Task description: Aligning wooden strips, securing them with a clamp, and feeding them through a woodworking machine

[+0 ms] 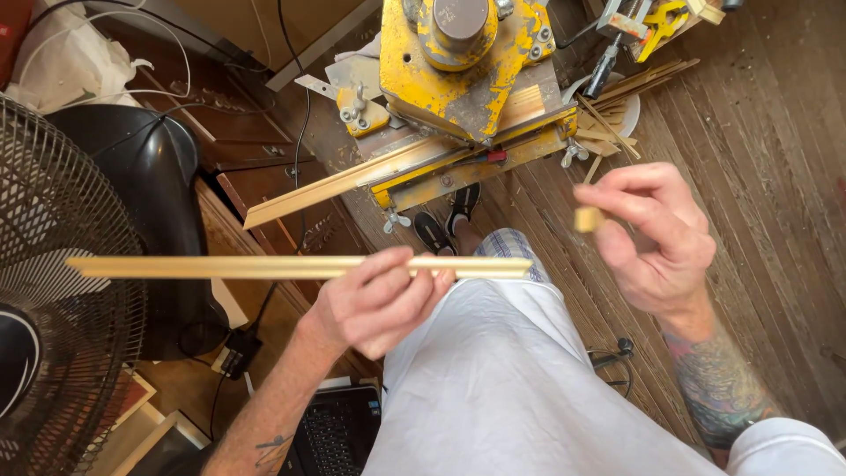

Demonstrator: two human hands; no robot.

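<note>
- You are looking down at your own two hands, held in the air above your lap and the wooden floor (758,132).
- Your left hand (379,300) is gripping a long pale wooden strip (220,266); the fingers are curling closed around it near its right end.
- The strip's long axis is running level, left to right, with most of its length reaching out to the left, over a black chair (167,194) and toward a fan grille (62,291).
- Your right hand (656,242) is pinching a small wooden offcut (588,219) between thumb and fingertips, closed on it.
- The offcut is sitting just to the right of the strip's right end and slightly farther away, apart from it and not touching.
- Beyond both hands, a yellow cutting machine (458,66) is standing with another strip (352,181) lying across it.
- Open room is lying to the right, over the floor.
</note>
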